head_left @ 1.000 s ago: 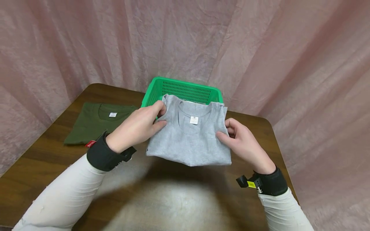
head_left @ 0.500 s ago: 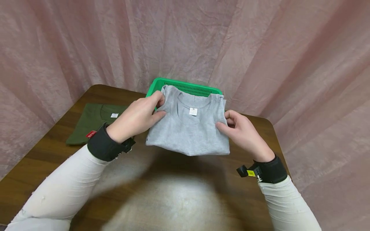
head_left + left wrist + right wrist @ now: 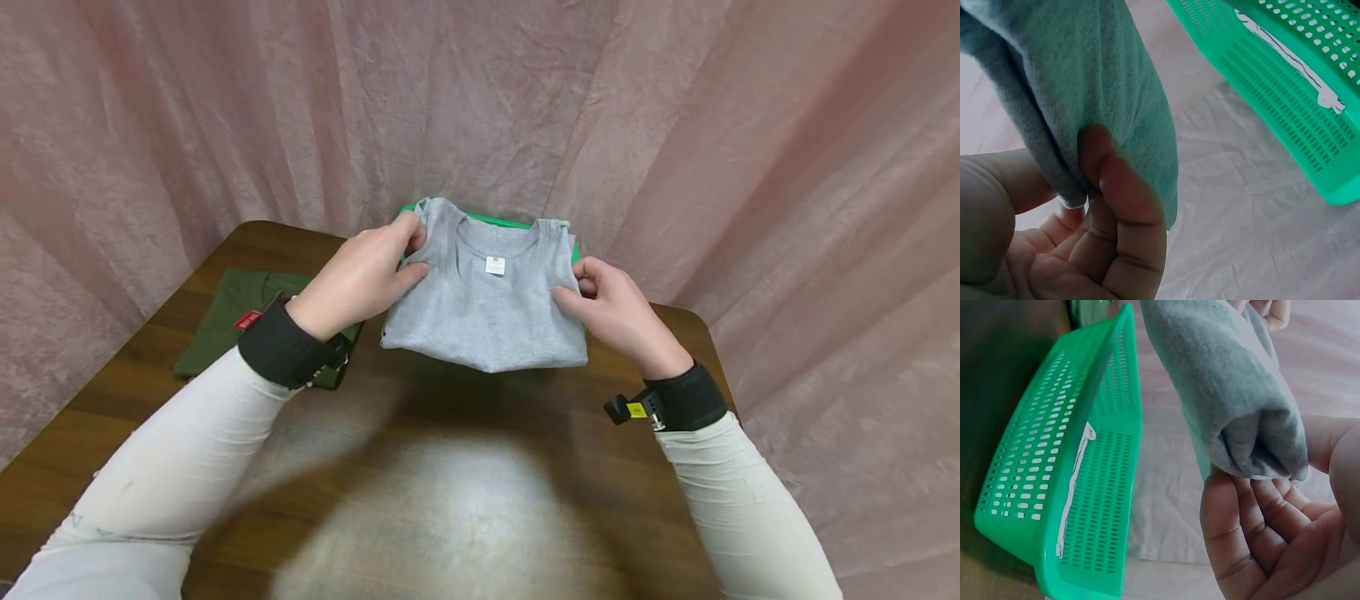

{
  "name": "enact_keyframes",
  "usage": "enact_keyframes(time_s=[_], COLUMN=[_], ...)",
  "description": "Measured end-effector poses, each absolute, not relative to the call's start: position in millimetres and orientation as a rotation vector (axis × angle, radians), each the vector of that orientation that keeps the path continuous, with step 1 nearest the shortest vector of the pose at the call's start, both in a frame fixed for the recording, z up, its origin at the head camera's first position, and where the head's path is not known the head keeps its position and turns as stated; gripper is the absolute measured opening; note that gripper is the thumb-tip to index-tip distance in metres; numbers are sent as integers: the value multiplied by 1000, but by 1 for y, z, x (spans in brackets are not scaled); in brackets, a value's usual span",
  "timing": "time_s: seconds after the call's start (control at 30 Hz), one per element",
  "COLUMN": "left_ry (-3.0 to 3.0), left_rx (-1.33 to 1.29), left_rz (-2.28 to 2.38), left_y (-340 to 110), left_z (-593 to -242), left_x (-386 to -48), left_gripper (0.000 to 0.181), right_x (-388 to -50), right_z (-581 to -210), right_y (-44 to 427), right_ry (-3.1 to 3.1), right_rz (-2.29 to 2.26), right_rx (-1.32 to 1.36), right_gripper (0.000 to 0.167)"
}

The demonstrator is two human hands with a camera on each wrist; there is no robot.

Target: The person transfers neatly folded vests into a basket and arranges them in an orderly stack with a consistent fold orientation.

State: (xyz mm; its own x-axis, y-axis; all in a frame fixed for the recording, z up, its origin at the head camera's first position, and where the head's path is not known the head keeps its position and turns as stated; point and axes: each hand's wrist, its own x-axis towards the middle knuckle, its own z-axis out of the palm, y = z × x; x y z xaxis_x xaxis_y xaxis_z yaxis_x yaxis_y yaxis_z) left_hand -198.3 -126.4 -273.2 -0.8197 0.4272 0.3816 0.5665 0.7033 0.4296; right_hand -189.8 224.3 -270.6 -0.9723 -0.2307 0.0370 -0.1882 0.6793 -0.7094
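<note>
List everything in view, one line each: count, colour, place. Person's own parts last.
curtain: at least 1, pink, behind everything
table: 1, brown, below
basket: 1, green, on table near curtain
item: 1 visible, white, inside basket; identity unclear
garment: 1, dark green, folded on table's left side
tag: 1, red, on garment
held shirt: 1, light grey, in front of basket in head view
neck label: 1, white, at held shirt's collar
left hand: 1, pinching held shirt's left side
right hand: 1, pinching its right side
wristbands: 2, black, one per wrist
sleeves: 2, white, below wristbands
</note>
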Motion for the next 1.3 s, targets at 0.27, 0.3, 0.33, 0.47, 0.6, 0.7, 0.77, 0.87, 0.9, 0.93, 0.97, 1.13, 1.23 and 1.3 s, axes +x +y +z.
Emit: enact_keyframes(time_s=[0.27,0.3,0.33,0.47,0.6,0.7,0.77,0.87,0.9,0.93,0.97,1.13,1.23,1.3], left_ry=[-2685,-2686,-2687,-2684,-2693,-2701,-2707,-2716,-2719,-2720,-2722,-2721,-2723,-2729], left_rx=[-776,-776,-776,-780,-769,-756,-740,-718,-712,-706,-702,-691,-682,-672], left_rz=[-797,-795,-793,-783,-773,-757,-746,-732,-731,-730,-728,-715,-703,-692], left_y=[-125,-124,-124,-120,-116,-115,-114,-114,-114,-114,-113,-111,-109,-108], left_z=[-272,-272,-272,-273,-275,-276,-277,-279,-280,-281,-282,-286,-287,-287], left_x=[-213,-215,-217,-225,-233,-238,-241,-246,-248,-250,-252,-262,-267,-271], left_gripper=[27,26,26,26,25,26,27,27,27,27,27,27,27,27], right_x=[-205,-206,-207,-210,-214,-218,-222,-228,-230,-232,-234,-243,-248,-252], right_z=[-271,-271,-271,-271,-272,-272,-272,-272,-272,-272,-273,-274,-276,-277], right_y=[228,228,229,231,232,231,231,230,230,230,230,230,230,230], right_ry=[2819,2819,2817,2816,2815,2818,2820,2814,2811,2807,2803,2793,2802,2815], right_rz=[-1145,-1140,-1138,-1136,-1141,-1132,-1124,-1114,-1112,-1109,-1106,-1091,-1087,-1083], right_rx=[-367,-367,-362,-337,-320,-307,-295,-279,-272,-263,-256,-233,-238,-236], right_gripper=[35,35,35,35,34,33,33,33,33,33,33,34,34,32])
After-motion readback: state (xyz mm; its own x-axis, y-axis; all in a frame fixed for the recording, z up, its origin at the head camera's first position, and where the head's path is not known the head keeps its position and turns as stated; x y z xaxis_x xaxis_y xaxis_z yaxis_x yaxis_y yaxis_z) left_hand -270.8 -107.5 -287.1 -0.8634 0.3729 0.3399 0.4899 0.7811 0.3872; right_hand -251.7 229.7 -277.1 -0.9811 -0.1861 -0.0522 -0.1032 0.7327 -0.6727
